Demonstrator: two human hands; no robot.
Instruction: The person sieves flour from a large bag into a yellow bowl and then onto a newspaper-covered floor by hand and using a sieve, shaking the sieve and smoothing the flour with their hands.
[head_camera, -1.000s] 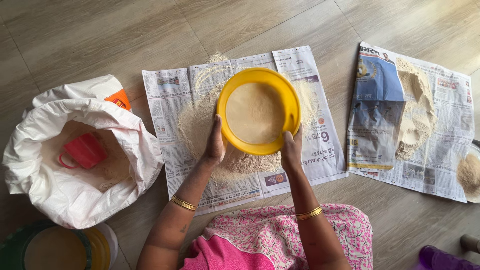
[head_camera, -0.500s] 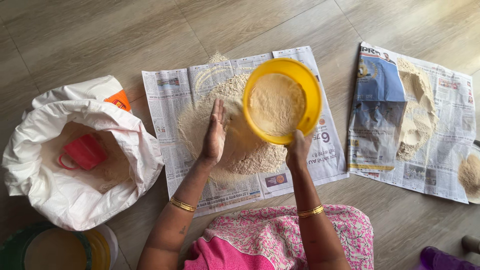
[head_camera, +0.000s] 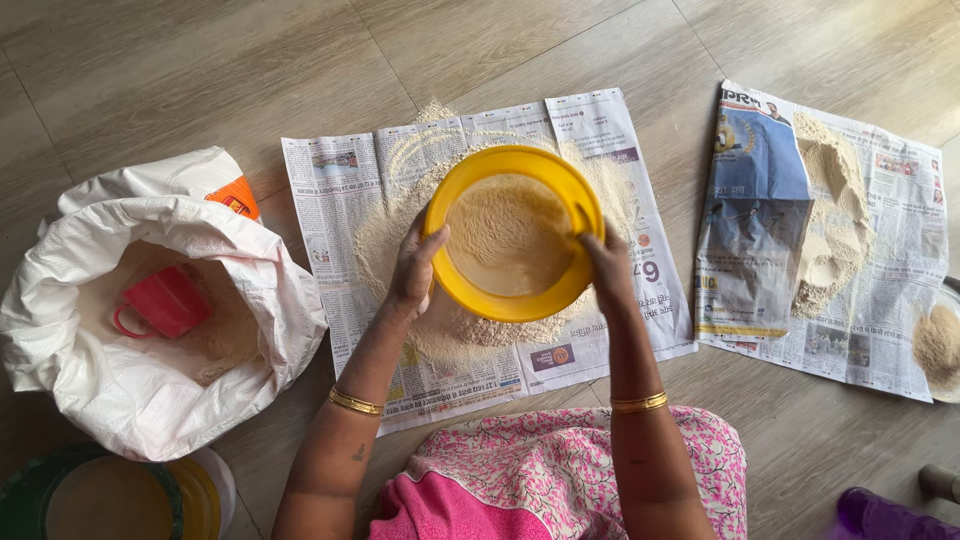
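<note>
Sieve: a round yellow sieve (head_camera: 514, 235) is held above the middle newspaper sheet (head_camera: 330, 200), which lies on the floor (head_camera: 180, 70); it is part filled with pale flour.
Left hand: the left hand (head_camera: 415, 268) is set against the left rim of the sieve, fingers together and curled on the rim.
Right hand: the right hand (head_camera: 606, 268) is closed on the right rim, thumb hooked over the edge and fingers underneath.
Sifted flour: a broad heap of flour (head_camera: 470, 325) is spread on the sheet directly below the sieve, showing round its edge on all sides.
Progress: judged from the heap, a good part has been passed through; a layer remains on the mesh, so this charge is judged unfinished.
Supply: a white sack (head_camera: 150, 300) stands open to the left with flour and a red cup (head_camera: 165, 302) inside; more is judged left to be processed.
Second sheet: another newspaper sheet (head_camera: 880, 300) to the right carries a separate ridge of flour (head_camera: 830, 225).
Containers: a lidded round container (head_camera: 110, 495) sits at lower left, near the sack.
Clothing: pink floral fabric (head_camera: 540, 470) is seen at the lower edge.
</note>
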